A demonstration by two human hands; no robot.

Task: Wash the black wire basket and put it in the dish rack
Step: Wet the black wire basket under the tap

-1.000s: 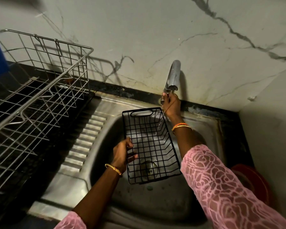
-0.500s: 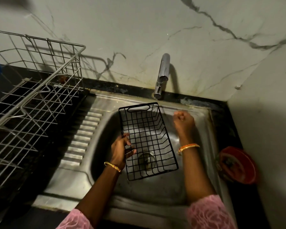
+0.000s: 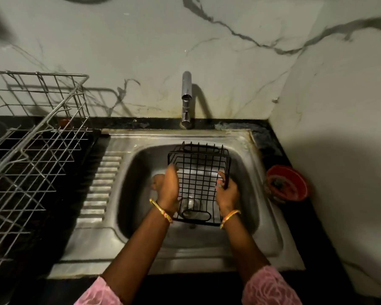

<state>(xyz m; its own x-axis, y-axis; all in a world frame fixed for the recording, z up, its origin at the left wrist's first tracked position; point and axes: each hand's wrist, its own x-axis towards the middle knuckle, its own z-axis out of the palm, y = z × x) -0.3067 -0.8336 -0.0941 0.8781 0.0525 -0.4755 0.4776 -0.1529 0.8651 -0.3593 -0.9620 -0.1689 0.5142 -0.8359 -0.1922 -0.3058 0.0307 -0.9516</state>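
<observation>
Black wire basket (image 3: pixel 198 172), two hands

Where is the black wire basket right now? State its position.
In the head view, the black wire basket sits inside the steel sink basin, below the chrome tap, held between the left hand and right hand.
</observation>
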